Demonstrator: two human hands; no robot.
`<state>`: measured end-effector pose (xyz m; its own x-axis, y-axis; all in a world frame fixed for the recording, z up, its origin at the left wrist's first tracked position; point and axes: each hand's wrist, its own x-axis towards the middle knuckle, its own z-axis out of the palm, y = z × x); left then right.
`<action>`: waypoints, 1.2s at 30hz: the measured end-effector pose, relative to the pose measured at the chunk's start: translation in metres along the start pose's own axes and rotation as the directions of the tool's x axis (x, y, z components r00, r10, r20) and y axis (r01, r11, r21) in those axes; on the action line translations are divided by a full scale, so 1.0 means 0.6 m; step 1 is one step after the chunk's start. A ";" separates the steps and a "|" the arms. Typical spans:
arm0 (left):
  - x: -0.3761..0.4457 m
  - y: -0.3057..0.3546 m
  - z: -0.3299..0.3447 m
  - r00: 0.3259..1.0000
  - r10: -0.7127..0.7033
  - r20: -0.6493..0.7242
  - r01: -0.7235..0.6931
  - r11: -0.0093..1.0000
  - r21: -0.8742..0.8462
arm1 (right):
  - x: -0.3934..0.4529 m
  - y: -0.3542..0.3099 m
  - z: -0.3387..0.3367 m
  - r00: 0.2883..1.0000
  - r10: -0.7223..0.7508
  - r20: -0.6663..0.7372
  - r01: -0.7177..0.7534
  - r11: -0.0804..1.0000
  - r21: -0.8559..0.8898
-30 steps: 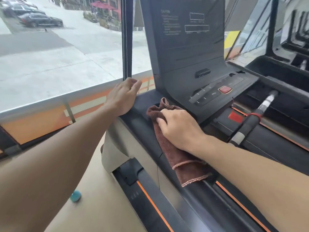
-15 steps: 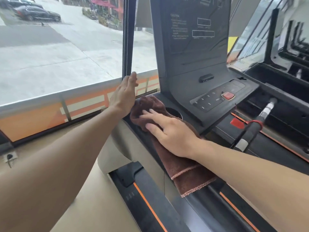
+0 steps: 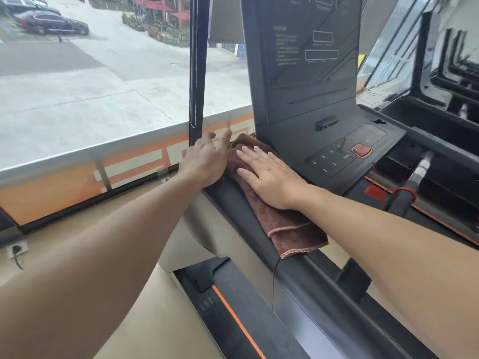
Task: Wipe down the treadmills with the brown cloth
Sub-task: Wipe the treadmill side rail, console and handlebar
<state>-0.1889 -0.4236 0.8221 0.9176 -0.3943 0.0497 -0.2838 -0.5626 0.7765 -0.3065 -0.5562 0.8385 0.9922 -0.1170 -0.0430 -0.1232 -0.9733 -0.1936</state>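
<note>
The dark grey upright treadmill console [image 3: 308, 73] carries a white block of print headed "CAUTION", with bulleted lines under it too small and blurred to read and two outlined boxes beside it. Below, on the sloping black keypad panel [image 3: 334, 156], pale figures show, among them "3", "6", "9" and "12"; the other key marks cannot be read. A rectangular red stop button [image 3: 361, 150] sits at the keypad's right end.

The brown terry cloth with a stitched pink hem [image 3: 282, 224] lies along the black left side rail of the treadmill [image 3: 233, 203], its far end bunched against the foot of the console and its hemmed near end hanging over the rail's inner edge. The right hand [image 3: 269, 174] lies flat on the cloth, fingers straight and slightly spread, pressing it to the rail. The left hand [image 3: 207, 159] rests on the rail's outer edge just beside the cloth, fingers relaxed and extended, gripping nothing; its fingertips come close to the black vertical window post [image 3: 197, 68].

Left of the rail the beige floor [image 3: 145, 320] lies open up to the window sill. Right of the console a black and silver handlebar with a red band [image 3: 412, 182] crosses the deck space. The near stretch of rail below the cloth is bare.
</note>
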 end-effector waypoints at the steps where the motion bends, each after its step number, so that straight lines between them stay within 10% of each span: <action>1: 0.001 0.000 0.000 1.000 -0.003 0.000 0.003 1.000 0.002 | -0.012 0.002 0.000 1.000 0.005 0.003 -0.005 1.000 -0.014; 12: -0.018 0.000 -0.009 0.988 0.077 -0.132 -0.116 0.940 -0.320 | -0.113 -0.044 0.007 0.991 -0.117 0.064 0.116 0.993 0.024; 19: -0.009 -0.013 -0.023 0.994 -0.063 -0.086 -0.017 0.703 -0.711 | 0.001 -0.036 0.004 0.999 -0.029 0.044 0.027 0.999 0.039; 26: -0.118 -0.074 0.006 0.979 0.027 -0.201 -0.142 0.797 -0.587 | 0.004 -0.021 0.015 0.997 0.080 -0.012 -0.080 0.996 0.029; 36: -0.288 -0.025 0.071 0.939 0.103 -0.328 -0.248 0.865 -0.436 | -0.206 -0.050 0.023 0.985 -0.168 0.052 0.167 0.986 0.021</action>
<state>-0.3553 -0.3780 0.7751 0.9236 -0.1903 0.3329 -0.3513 -0.0723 0.9334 -0.4255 -0.5097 0.8358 0.9965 0.0581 -0.0604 0.0436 -0.9748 -0.2190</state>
